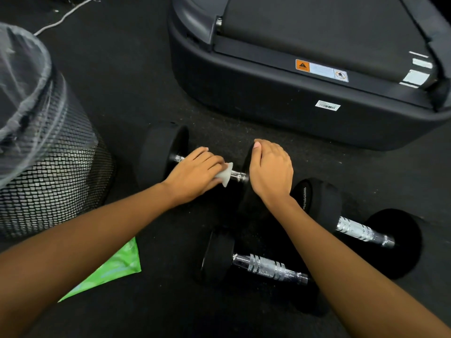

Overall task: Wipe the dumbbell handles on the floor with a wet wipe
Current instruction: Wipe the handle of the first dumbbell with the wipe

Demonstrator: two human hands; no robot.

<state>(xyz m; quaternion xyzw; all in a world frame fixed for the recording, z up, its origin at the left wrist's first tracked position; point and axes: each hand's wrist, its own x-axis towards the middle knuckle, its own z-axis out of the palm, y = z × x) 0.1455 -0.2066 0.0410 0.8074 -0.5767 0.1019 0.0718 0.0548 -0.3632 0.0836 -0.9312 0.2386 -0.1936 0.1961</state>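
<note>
Three black dumbbells with chrome handles lie on the dark floor. On the far dumbbell, my left hand is wrapped around the handle with a white wet wipe pressed against it; a corner of the wipe sticks out to the right. My right hand rests on top of that dumbbell's right weight head, fingers curled over it. A second dumbbell lies to the right, partly behind my right forearm. The third dumbbell lies nearest, its handle bare.
A black mesh waste bin with a clear liner stands at the left. A green wipe packet lies on the floor under my left forearm. A treadmill base fills the upper right. A white cable runs along the far floor.
</note>
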